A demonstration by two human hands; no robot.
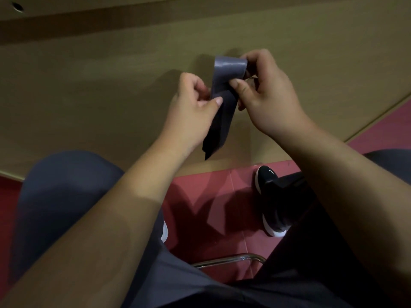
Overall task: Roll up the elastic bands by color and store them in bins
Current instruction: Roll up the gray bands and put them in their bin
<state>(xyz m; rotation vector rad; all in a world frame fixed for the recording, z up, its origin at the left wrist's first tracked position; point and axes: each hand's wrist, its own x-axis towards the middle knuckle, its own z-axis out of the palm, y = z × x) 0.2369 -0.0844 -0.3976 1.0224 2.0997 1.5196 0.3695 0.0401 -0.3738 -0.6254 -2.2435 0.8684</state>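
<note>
Left hand [191,107] pinches band's left edge, thumb on top | grey-purple elastic band [222,94]: flat, smooth, glossy strip held above wooden surface [89,85], folded over at far end, tail hanging toward person | right hand [264,94] grips fold.

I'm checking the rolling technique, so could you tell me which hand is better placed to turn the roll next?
Probably the right hand: its fingers pinch the folded top of the grey band, where the roll begins. The left hand pinches lower, suited to feeding the tail.
</note>
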